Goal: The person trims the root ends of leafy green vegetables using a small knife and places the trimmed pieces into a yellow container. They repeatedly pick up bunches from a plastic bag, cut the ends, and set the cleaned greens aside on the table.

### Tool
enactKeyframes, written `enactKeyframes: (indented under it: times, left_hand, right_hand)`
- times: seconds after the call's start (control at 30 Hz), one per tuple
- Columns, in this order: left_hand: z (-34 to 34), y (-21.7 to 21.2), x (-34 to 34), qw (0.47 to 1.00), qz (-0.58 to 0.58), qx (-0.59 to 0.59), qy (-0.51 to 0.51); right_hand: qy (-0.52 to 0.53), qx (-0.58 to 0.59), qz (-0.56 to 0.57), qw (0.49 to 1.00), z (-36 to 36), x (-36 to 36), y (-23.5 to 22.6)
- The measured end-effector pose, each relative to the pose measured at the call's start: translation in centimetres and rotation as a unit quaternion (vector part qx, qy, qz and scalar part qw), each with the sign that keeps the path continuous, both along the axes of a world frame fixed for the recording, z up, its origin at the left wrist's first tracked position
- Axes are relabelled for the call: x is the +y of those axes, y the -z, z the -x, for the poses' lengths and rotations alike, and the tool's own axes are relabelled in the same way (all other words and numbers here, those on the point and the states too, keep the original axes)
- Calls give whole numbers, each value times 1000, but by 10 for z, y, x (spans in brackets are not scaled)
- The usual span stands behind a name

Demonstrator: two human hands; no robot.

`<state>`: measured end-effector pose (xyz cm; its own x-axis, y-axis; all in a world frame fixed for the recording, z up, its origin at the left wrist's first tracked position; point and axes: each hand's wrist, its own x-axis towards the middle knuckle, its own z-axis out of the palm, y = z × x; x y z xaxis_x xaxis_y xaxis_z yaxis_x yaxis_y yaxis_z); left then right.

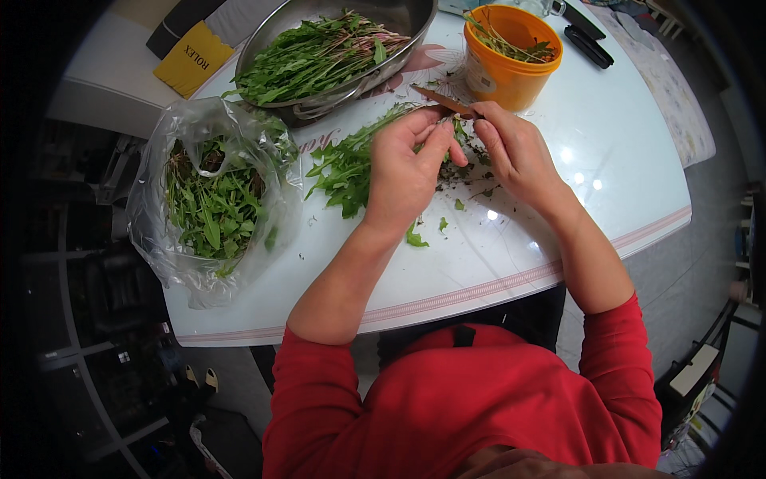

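Note:
Both my hands meet over the glass-topped table. My left hand (pixel 405 164) is closed round leafy greens (pixel 341 177), serrated like dandelion leaves. Their leaves fan out to the left, and some may be lying on the table. A stem end pokes out near my left fingertips. In my right hand (pixel 519 152) is a small knife (pixel 444 100) with a brownish blade, pointing up and left above my left fingers. Its handle is mostly hidden in my grip. Dark scraps and bits of leaf (pixel 477 166) lie scattered beneath my hands.
At the left stands a clear plastic bag (pixel 275 199) filled with greens. A metal basin (pixel 351 97) at the back holds more greens with pinkish stems. An orange bucket (pixel 511 76) of trimmings stands beyond my right hand. A black object (pixel 589 48) lies at the far right.

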<state>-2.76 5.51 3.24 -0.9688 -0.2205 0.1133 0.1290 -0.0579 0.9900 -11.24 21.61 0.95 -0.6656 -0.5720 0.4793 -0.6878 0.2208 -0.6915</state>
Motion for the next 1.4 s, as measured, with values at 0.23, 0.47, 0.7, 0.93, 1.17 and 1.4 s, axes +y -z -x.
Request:
enactKeyframes:
  times: [0.23, 0.47, 0.7, 0.93, 1.17, 1.4]
  left_hand:
    - [3, 2, -1, 997, -81, 14, 12]
    - [4, 4, -4, 996, -82, 22, 8]
    - [0, -2, -4, 994, -105, -10, 37]
    - [4, 3, -2, 998, -65, 24, -3]
    - [2, 2, -2, 996, -89, -1, 7]
    - [1, 0, -3, 993, -116, -2, 13]
  right_hand:
    - [-24, 46, 8, 999, -3, -2, 1]
    - [-17, 95, -14, 995, -2, -3, 4]
    - [23, 64, 0, 998, 0, -3, 0]
    - [-26, 103, -3, 994, -3, -3, 2]
    - [-7, 128, -6, 992, -3, -4, 2]
    - [8, 152, -21, 988, 0, -4, 4]
